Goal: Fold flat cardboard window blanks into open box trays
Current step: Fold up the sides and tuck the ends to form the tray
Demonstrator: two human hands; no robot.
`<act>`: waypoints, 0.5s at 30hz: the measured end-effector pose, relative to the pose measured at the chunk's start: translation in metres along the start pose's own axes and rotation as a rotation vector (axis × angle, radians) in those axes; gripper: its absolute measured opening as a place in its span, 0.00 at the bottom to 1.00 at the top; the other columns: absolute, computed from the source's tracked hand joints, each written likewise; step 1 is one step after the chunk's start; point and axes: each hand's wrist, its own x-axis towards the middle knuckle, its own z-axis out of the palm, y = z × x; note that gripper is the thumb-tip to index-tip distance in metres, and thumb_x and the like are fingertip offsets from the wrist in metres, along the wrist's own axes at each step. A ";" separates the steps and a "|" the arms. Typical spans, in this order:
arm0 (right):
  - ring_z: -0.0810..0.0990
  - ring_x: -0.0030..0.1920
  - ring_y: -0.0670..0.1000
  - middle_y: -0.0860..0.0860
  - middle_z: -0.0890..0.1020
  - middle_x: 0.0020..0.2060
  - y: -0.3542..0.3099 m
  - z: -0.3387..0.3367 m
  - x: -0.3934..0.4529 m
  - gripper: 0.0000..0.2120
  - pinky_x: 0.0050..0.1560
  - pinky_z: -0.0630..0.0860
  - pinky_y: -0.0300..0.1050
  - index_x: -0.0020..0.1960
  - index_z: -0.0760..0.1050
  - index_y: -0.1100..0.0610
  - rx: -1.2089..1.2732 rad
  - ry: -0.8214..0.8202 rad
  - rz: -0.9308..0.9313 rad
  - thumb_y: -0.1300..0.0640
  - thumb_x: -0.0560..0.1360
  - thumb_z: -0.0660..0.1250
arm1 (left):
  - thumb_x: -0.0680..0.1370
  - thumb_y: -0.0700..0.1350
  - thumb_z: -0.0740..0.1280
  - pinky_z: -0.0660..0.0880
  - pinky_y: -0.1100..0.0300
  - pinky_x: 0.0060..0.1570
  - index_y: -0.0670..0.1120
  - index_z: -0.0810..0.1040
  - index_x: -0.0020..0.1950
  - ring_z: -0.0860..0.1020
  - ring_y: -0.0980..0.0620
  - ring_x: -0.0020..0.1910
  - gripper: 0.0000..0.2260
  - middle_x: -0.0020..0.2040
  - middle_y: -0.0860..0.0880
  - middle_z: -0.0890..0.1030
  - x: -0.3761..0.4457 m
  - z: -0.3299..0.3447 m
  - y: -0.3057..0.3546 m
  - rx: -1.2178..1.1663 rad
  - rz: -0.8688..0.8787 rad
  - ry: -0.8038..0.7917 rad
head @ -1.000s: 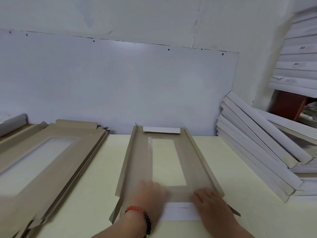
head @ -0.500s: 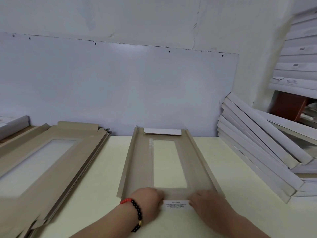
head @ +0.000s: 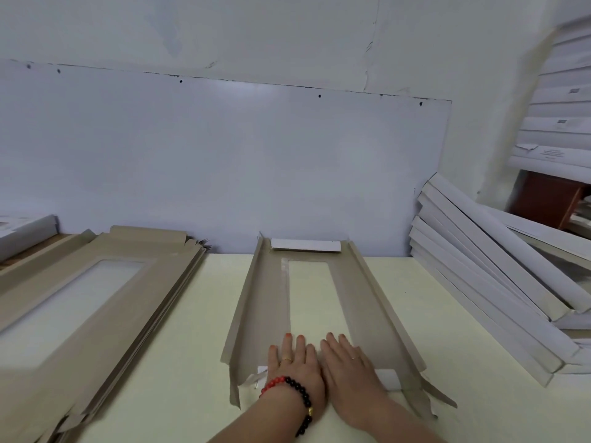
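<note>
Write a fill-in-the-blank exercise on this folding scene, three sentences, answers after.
1. Both hands press flat on the ____ end of the cardboard blank.
2. The beaded bracelet sits on the ____ wrist.
3. The stack of unfolded blanks lies to the person's ____.

Answers: near; left; left

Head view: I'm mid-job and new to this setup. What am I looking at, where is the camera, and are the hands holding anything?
There is no machine here. The camera sits on a person's head, looking forward and down at their two bare hands.

On the pale table lies one brown cardboard blank with a window cut in it; its long sides are already folded up.

The left hand, with the bead bracelet, and the right hand lie flat side by side, pressing the near end of the blank down. Neither grips anything.

A stack of flat blanks lies to the left; white folded boxes lean at the right.
</note>
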 end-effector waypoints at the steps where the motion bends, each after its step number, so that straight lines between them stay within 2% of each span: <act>1: 0.36 0.77 0.49 0.47 0.39 0.78 0.003 0.001 0.000 0.26 0.75 0.38 0.50 0.79 0.40 0.52 -0.040 -0.018 0.009 0.49 0.83 0.40 | 0.80 0.46 0.51 0.35 0.41 0.73 0.42 0.39 0.78 0.33 0.41 0.75 0.31 0.78 0.43 0.36 0.001 0.001 0.001 -0.016 -0.029 0.003; 3: 0.36 0.77 0.52 0.47 0.39 0.78 0.010 0.002 0.001 0.26 0.75 0.39 0.54 0.79 0.38 0.52 -0.088 -0.030 0.048 0.50 0.83 0.41 | 0.78 0.43 0.52 0.35 0.41 0.72 0.40 0.39 0.78 0.32 0.39 0.75 0.32 0.77 0.40 0.35 0.001 0.002 0.000 -0.034 -0.080 0.018; 5: 0.37 0.77 0.54 0.48 0.40 0.78 0.021 0.000 0.000 0.27 0.75 0.40 0.58 0.79 0.37 0.52 -0.149 -0.028 0.112 0.55 0.82 0.41 | 0.76 0.40 0.51 0.33 0.40 0.71 0.39 0.38 0.77 0.31 0.37 0.74 0.33 0.76 0.37 0.34 0.001 0.000 -0.006 -0.007 -0.099 0.050; 7: 0.39 0.78 0.56 0.50 0.41 0.78 0.036 -0.005 -0.005 0.32 0.74 0.40 0.61 0.78 0.36 0.54 -0.255 -0.022 0.164 0.58 0.74 0.31 | 0.77 0.40 0.48 0.34 0.40 0.72 0.39 0.37 0.77 0.31 0.36 0.73 0.31 0.76 0.37 0.34 0.002 -0.002 -0.015 0.036 -0.104 0.084; 8: 0.40 0.78 0.57 0.51 0.42 0.78 0.043 -0.007 -0.007 0.38 0.74 0.40 0.61 0.78 0.36 0.55 -0.297 -0.010 0.174 0.57 0.67 0.24 | 0.78 0.40 0.47 0.34 0.40 0.72 0.39 0.37 0.77 0.31 0.36 0.74 0.30 0.76 0.36 0.34 0.002 -0.003 -0.018 0.058 -0.107 0.096; 9: 0.41 0.78 0.57 0.52 0.42 0.79 0.047 -0.008 -0.008 0.43 0.74 0.40 0.62 0.78 0.37 0.56 -0.326 -0.003 0.178 0.57 0.62 0.21 | 0.78 0.40 0.47 0.35 0.39 0.72 0.39 0.37 0.77 0.31 0.36 0.74 0.29 0.76 0.36 0.34 0.002 -0.004 -0.020 0.085 -0.107 0.103; 10: 0.41 0.78 0.57 0.52 0.43 0.79 0.049 -0.010 -0.009 0.44 0.73 0.40 0.62 0.78 0.37 0.56 -0.340 -0.011 0.189 0.57 0.61 0.21 | 0.78 0.40 0.47 0.35 0.39 0.72 0.38 0.38 0.77 0.32 0.35 0.74 0.29 0.76 0.35 0.35 0.002 -0.005 -0.020 0.116 -0.104 0.104; 11: 0.42 0.78 0.57 0.53 0.43 0.79 0.048 -0.012 -0.009 0.38 0.73 0.40 0.62 0.78 0.38 0.56 -0.349 -0.028 0.197 0.57 0.67 0.23 | 0.79 0.41 0.49 0.35 0.38 0.72 0.37 0.39 0.77 0.33 0.33 0.74 0.30 0.76 0.34 0.36 0.003 -0.006 -0.018 0.152 -0.098 0.101; 13: 0.47 0.78 0.58 0.54 0.45 0.79 0.040 -0.015 -0.006 0.28 0.74 0.41 0.62 0.78 0.40 0.57 -0.376 -0.050 0.194 0.59 0.78 0.38 | 0.80 0.43 0.50 0.35 0.36 0.71 0.35 0.42 0.77 0.36 0.31 0.74 0.29 0.77 0.33 0.42 0.003 -0.007 -0.012 0.247 -0.083 0.087; 15: 0.56 0.75 0.58 0.56 0.50 0.78 0.031 -0.017 -0.004 0.28 0.74 0.45 0.60 0.78 0.44 0.57 -0.400 -0.049 0.171 0.60 0.80 0.46 | 0.81 0.45 0.49 0.36 0.34 0.71 0.33 0.48 0.76 0.43 0.29 0.75 0.27 0.76 0.32 0.51 0.002 -0.007 -0.006 0.331 -0.066 0.074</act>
